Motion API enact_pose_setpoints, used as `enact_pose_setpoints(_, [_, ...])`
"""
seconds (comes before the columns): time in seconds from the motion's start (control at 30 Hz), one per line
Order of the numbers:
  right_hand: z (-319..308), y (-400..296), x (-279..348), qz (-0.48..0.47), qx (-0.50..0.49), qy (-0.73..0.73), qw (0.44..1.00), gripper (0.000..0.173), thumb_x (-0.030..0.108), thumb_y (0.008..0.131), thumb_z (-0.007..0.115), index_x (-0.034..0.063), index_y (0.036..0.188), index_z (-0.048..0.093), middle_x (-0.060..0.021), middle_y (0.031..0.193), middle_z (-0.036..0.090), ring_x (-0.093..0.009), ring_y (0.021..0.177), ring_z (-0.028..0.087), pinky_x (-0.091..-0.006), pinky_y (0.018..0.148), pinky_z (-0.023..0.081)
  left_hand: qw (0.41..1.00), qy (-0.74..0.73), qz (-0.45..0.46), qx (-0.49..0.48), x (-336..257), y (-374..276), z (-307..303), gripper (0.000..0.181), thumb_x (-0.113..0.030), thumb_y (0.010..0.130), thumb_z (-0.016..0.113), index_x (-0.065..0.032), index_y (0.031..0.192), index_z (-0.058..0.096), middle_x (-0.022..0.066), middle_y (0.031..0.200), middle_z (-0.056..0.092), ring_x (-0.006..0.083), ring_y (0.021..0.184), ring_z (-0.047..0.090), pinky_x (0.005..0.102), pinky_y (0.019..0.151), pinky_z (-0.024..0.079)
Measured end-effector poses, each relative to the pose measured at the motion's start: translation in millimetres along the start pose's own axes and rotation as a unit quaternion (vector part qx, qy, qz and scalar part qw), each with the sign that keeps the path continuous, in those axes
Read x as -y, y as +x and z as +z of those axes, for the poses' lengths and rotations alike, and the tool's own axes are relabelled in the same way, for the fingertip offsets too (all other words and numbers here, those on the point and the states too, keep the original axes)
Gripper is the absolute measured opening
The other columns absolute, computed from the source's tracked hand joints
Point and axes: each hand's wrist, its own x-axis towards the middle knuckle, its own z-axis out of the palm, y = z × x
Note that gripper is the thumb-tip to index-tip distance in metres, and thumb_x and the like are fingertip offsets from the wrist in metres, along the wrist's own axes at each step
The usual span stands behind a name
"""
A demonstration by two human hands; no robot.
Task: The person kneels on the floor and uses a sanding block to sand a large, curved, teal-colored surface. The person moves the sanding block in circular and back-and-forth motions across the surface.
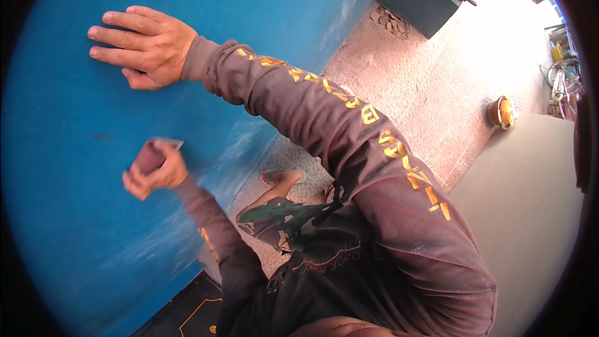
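Note:
My right hand (145, 47) lies with its palm against the blue painted wall (224, 14), fingers spread, holding nothing. Below it in the picture, my left hand (161, 168) grips a flat reddish-brown pad (149, 155) that looks like sandpaper. The left hand is slightly blurred and close to the wall; whether the pad touches the wall cannot be told. A small dark smudge and whitish scuffs mark the blue paint, the scuffs mostly along its lower part. Both arms wear long brown sleeves with yellow lettering.
Pebble-textured floor (388, 75) meets the wall. A dark box-like unit (416, 0) bearing cardboard stands at the top right, broken pieces beside it. A round container (501, 112) stands by a pale grey surface (519, 196). A bicycle (561, 77) is at far right, a black gold-lined panel (196, 304) at bottom.

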Motion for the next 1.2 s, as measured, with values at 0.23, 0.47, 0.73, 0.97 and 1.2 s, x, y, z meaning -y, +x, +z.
enact_pose_setpoints(0.23, [-2,-3,3,0.008,0.024,-0.027,0.999,0.059,0.024,0.077,0.068,0.0205,0.135,0.061,-0.0037,0.148,0.052,-0.023,0.136,0.047,-0.0427,0.11,0.042,0.984,0.086,-0.15,-0.042,144,-11,-39,0.071,-0.041,0.084,0.073,0.0011,0.128,0.035,0.0209,0.135,0.036,0.0363,0.125,0.033,0.0532,0.1,0.028])
enact_pose_setpoints(0.47, [-15,-11,-17,0.021,0.043,0.001,0.999,0.058,0.023,0.082,0.067,0.0171,0.139,0.057,-0.0064,0.149,0.051,-0.027,0.137,0.048,-0.0456,0.111,0.042,0.998,-0.044,0.003,0.049,10,-24,26,0.075,-0.046,0.075,0.079,-0.0086,0.128,0.042,0.0205,0.134,0.037,0.0423,0.126,0.033,0.0581,0.105,0.028])
enact_pose_setpoints(0.73, [-67,-86,72,0.255,0.096,0.109,0.956,0.053,0.005,0.086,0.061,0.0057,0.139,0.055,-0.0198,0.148,0.048,-0.037,0.129,0.052,-0.0463,0.108,0.044,0.982,-0.13,-0.031,0.134,-59,6,8,0.082,-0.056,0.079,0.076,-0.0088,0.136,0.041,0.0183,0.144,0.033,0.0419,0.133,0.025,0.0587,0.109,0.024])
enact_pose_setpoints(0.97, [-77,-146,145,0.498,0.154,0.28,0.806,0.049,0.009,0.097,0.06,0.0036,0.144,0.047,-0.0175,0.136,0.057,-0.026,0.1,0.066,-0.0388,0.085,0.056,0.953,-0.21,-0.012,0.218,-42,19,-19,0.056,-0.025,0.09,0.057,-0.0056,0.14,0.044,0.0204,0.148,0.033,0.0429,0.135,0.026,0.0557,0.112,0.023])
enact_pose_setpoints(1.2, [-51,-94,166,0.483,0.135,0.238,0.832,0.051,0.01,0.097,0.061,0.0044,0.146,0.045,-0.0176,0.129,0.06,-0.027,0.1,0.066,-0.0384,0.082,0.056,0.926,-0.262,-0.037,0.27,-30,34,-44,0.051,-0.016,0.093,0.066,-0.0161,0.142,0.054,0.0111,0.149,0.038,0.0388,0.133,0.032,0.0495,0.11,0.036])
